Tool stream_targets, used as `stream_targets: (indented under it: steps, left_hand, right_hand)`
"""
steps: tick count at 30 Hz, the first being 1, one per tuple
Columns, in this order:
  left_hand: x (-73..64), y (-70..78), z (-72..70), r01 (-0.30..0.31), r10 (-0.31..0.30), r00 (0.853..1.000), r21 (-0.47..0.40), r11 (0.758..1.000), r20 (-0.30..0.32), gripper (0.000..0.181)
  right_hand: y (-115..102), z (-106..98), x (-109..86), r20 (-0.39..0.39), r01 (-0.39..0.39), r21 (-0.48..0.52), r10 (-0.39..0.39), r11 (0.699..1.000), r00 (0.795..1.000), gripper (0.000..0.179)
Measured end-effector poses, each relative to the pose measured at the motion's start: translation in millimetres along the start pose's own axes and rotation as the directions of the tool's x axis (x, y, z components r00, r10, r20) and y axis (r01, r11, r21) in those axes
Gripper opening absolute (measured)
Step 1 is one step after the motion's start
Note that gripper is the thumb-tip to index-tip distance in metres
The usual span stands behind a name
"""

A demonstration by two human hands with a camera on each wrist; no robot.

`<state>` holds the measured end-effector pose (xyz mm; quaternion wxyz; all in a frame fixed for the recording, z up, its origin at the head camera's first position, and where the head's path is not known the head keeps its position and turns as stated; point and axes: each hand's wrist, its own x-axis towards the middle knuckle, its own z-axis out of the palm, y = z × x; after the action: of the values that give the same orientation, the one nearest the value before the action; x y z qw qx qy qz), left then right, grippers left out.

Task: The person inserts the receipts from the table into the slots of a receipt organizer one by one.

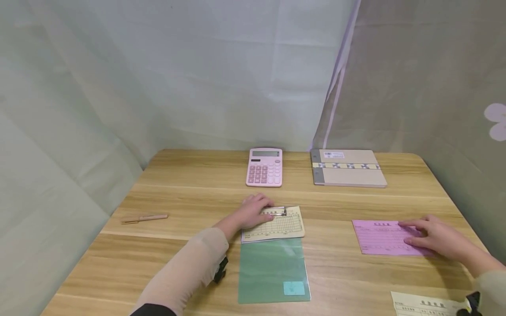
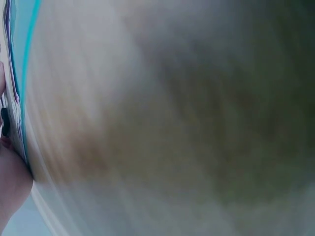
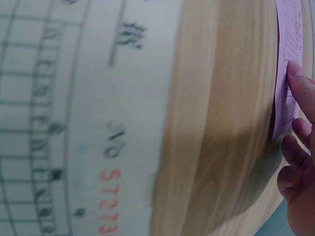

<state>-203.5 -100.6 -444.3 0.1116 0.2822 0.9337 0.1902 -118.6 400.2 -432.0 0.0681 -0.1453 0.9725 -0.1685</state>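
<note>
Slip [image 1: 375,240], pink and line-printed, lies pinched in the right hand [image 1: 439,237]; at nine o'clock the left hand [image 1: 253,212] grips a clipboard [image 1: 266,270] (translucent green, bearing cream sheets [image 1: 286,226]).

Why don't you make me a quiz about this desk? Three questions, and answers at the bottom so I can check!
1. Pick one: what colour is the paper partly under the right grip?
A) black
B) pink
C) green

2. True or false: in the head view, the calculator is left of the notebook.

3. In the head view, what thin thing lies on the table, left of the green clipboard?

Key:
1. B, pink.
2. True.
3. A pen.
</note>
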Motion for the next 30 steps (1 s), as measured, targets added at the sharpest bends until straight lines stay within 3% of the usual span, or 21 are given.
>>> stream_targets:
  steps: [11, 21, 30]
  left_hand:
    - [-0.5, 0.4, -0.4, -0.014, 0.014, 1.000, -0.006, 1.000, -0.013, 0.044]
    - [-0.1, -0.7, 0.7, -0.026, 0.026, 0.999, -0.016, 1.000, -0.021, 0.042]
    - [1.1, -3.1, 2.5, -0.021, 0.021, 0.999, -0.009, 1.000, -0.027, 0.042]
  right_hand:
    - [-7.4, -4.7, 8.5, 0.035, -0.017, -0.078, 0.020, 0.997, 0.999, 0.059]
    - [-4.0, -3.8, 7.4, 0.073, -0.031, 0.002, 0.031, 1.000, 0.997, 0.048]
    - [-0.7, -5.7, 7.7, 0.015, -0.045, -0.049, 0.046, 0.998, 0.999, 0.050]
